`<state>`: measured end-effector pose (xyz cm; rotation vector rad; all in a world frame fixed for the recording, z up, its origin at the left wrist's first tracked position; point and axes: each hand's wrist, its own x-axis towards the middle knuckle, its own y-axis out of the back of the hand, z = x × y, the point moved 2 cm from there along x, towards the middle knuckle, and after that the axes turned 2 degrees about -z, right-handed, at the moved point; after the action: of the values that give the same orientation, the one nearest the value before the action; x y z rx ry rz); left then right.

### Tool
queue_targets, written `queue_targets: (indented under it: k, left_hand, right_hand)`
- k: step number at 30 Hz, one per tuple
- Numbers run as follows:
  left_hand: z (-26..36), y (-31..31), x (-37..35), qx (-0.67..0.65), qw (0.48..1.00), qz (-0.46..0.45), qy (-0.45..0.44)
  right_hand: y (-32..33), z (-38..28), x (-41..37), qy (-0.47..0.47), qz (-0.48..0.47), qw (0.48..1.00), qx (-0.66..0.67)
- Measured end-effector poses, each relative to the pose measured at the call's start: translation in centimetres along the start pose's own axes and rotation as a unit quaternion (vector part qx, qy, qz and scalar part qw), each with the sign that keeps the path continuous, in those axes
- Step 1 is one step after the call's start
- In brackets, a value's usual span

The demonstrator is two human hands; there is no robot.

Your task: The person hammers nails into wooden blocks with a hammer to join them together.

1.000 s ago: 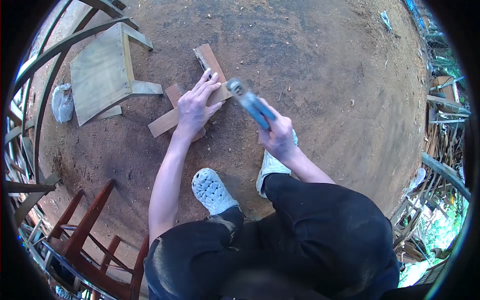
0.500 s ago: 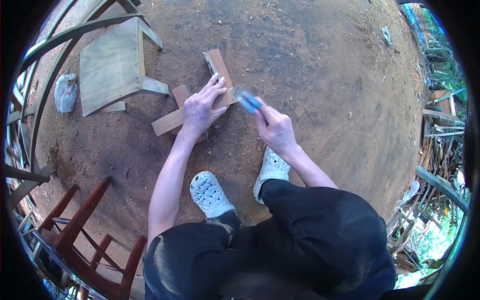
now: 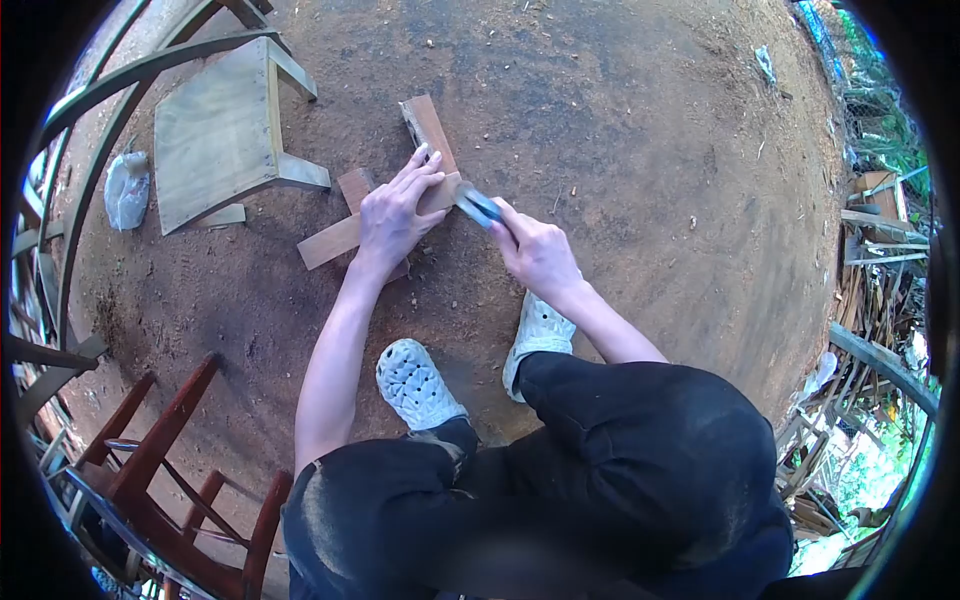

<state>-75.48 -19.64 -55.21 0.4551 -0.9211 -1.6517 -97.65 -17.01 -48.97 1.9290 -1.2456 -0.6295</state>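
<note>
A narrow wooden strip (image 3: 330, 244) lies aslant across other wood pieces on the ground. My left hand (image 3: 393, 212) holds it near its right end, thumb along the near edge and fingers reaching over the far edge. A second wooden piece (image 3: 432, 130) runs away from me under that end, and a shorter block (image 3: 355, 185) shows left of the hand. My right hand (image 3: 537, 252) is closed round a blue tool (image 3: 480, 207) with a greyish end. That end is at the strip's right tip; blur hides its exact shape and whether it touches.
A pale wooden panel with legs (image 3: 215, 140) and a clear plastic bag (image 3: 127, 190) are at the left. Dark red wooden furniture (image 3: 165, 440) stands lower left. My white clogs (image 3: 418, 385) are below the work. Scrap wood (image 3: 870, 290) is piled along the right.
My right hand has moved slightly left, bringing the tool's end down to the strip's tip. The left hand keeps its place on the strip.
</note>
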Motion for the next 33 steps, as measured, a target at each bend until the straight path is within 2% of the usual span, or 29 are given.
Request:
queue_targets:
  k: [3, 4, 5, 7, 8, 9, 11, 12, 14, 17, 18, 19, 22, 24, 27, 28, 33]
  left_hand:
    - [-0.1, -0.1, 0.0, -0.019, 1.000, -0.012, 0.020]
    - [0.0, -0.2, -0.1, -0.020, 0.999, -0.017, 0.020]
    - [0.0, -0.1, 0.0, -0.015, 1.000, -0.008, 0.016]
    - [0.0, 0.0, -0.3, -0.010, 1.000, -0.001, 0.013]
    - [0.0, 0.1, -0.2, -0.010, 1.000, -0.007, 0.014]
    - [0.1, 0.1, 0.0, -0.011, 1.000, -0.011, 0.012]
    - [0.0, -0.1, 0.2, -0.015, 1.000, -0.009, 0.011]
    - [-0.2, -0.2, 0.0, -0.018, 1.000, -0.013, 0.015]
    - [-0.2, -0.2, -0.1, -0.017, 1.000, -0.012, 0.019]
    - [-0.2, -0.3, -0.2, -0.014, 1.000, -0.005, 0.016]
    - [-0.1, -0.3, 0.0, -0.009, 1.000, -0.003, 0.013]
    - [0.0, -0.3, 0.1, -0.008, 1.000, 0.000, 0.011]
    - [0.0, -0.1, 0.1, -0.010, 1.000, -0.003, 0.017]
    - [0.1, -0.1, -0.1, -0.017, 0.999, -0.012, 0.036]
    - [0.0, -0.3, 0.0, -0.013, 1.000, 0.002, 0.020]
    - [0.0, -0.3, 0.2, -0.012, 1.000, 0.005, 0.019]
    - [0.1, -0.2, -0.1, -0.020, 0.999, -0.003, 0.034]
  right_hand:
    - [1.0, 0.7, 0.4, 0.003, 0.014, 1.000, -0.002]
    - [1.6, 0.0, 0.3, 0.009, 0.067, 0.997, 0.047]
    - [1.3, -0.1, 0.3, 0.007, 0.065, 0.997, 0.049]
    - [1.5, -0.6, 0.1, 0.104, 0.173, 0.973, 0.116]
    - [0.7, 0.4, -0.5, 0.077, 0.101, 0.989, 0.071]
    - [0.0, 0.8, -0.1, 0.002, -0.010, 1.000, -0.013]
    - [0.4, 1.8, 0.4, 0.001, -0.026, 0.999, -0.030]
    - [0.9, 1.3, 0.8, 0.003, -0.026, 0.999, -0.028]
    - [2.3, -0.4, 0.7, 0.050, 0.108, 0.989, 0.085]
    - [1.2, -0.2, 0.0, 0.094, 0.152, 0.977, 0.115]
    - [0.6, 0.3, -0.1, 0.037, 0.039, 0.998, 0.035]
    - [0.1, 0.8, 0.2, 0.009, -0.008, 1.000, -0.012]
    - [1.4, 0.1, 1.0, 0.012, -0.018, 0.999, -0.028]
    - [2.5, -1.3, 0.8, 0.019, 0.099, 0.991, 0.089]
    - [0.4, 0.5, -0.7, 0.053, 0.122, 0.988, 0.078]
    - [-0.5, 1.2, -0.5, 0.005, 0.038, 0.999, 0.002]
    - [1.3, 0.5, -0.1, -0.013, 0.056, 0.998, 0.035]
